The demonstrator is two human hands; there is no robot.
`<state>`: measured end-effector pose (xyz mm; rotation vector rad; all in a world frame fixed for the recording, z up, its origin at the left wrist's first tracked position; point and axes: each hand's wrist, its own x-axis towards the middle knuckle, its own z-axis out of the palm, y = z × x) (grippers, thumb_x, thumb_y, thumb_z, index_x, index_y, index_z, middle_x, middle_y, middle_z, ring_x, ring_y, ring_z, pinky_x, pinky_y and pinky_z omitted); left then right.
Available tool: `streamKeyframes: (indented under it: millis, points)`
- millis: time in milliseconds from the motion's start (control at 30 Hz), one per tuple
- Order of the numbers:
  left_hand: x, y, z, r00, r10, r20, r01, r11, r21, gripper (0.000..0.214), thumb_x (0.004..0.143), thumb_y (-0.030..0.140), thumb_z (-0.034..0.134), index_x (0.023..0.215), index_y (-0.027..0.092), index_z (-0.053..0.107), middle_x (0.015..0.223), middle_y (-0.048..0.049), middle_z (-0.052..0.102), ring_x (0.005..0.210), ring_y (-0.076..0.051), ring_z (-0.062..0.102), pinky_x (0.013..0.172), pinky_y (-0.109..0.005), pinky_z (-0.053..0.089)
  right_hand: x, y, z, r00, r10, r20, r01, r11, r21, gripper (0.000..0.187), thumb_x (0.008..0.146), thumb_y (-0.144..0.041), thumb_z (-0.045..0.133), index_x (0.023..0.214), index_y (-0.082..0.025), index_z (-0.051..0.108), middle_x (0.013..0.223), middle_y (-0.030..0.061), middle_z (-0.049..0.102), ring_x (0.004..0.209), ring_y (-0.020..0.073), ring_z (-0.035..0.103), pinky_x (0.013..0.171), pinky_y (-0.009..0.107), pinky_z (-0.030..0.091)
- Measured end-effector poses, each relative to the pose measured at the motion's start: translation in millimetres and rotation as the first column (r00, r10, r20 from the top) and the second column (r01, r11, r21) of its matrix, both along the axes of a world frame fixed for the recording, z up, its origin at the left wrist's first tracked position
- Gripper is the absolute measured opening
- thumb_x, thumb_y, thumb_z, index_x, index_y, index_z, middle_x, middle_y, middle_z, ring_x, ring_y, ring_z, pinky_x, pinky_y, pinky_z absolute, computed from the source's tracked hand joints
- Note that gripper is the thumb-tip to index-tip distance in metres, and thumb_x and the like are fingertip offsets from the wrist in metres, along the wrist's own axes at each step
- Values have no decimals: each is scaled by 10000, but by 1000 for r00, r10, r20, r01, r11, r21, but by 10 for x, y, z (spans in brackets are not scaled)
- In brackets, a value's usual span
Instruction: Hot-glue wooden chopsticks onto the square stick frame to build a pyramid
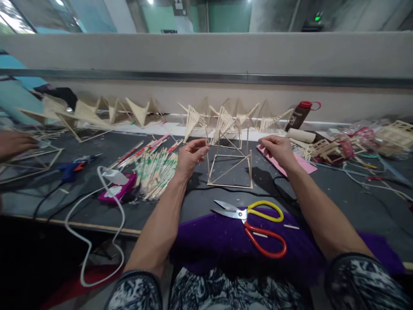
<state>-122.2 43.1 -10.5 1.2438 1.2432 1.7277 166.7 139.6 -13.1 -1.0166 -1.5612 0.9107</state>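
Observation:
A small frame of thin wooden sticks (229,186) stands on the dark table in front of me, with a square base, uprights and diagonal braces. My left hand (192,158) is at its left upright, thumb and fingertips pinched around that stick. To the right of the frame, apart from it, my right hand (278,150) is raised with thumb and fingers drawn together; anything between them is too small to make out. Scissors (240,214) with one yellow and one red handle lie partly open on a purple cloth (206,241) nearest me.
Bundled sticks (158,172) lie left, beside a magenta box with a white plug (118,187) and a blue glue gun (69,171). Finished stick models (226,118) line the back. A bottle (298,115) and pink sheet (303,163) are right. Another person's hand (16,145) is far left.

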Motion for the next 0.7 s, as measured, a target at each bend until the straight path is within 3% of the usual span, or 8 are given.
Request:
streamKeyframes:
  millis: [367,700]
  points:
    - [130,-61,-8,1000,-4,-1,4,1000,21,341,643,387,795,878,145,746,692,-28,696,419,-56,485,363,-182,260,-127,-5,18,996,-13,93,-1,987,158,189,755,-281,605,791,-141,726,628,-1,633,490,109,578,452,215,356]
    - [82,-73,-22,1000,31,2,-31,1000,3,362,686,398,767,937,138,738,791,-61,732,416,-48,501,369,-168,321,-134,-55,77,987,29,157,-42,995,85,219,748,-313,597,803,-138,718,641,-3,628,478,100,549,444,216,353]
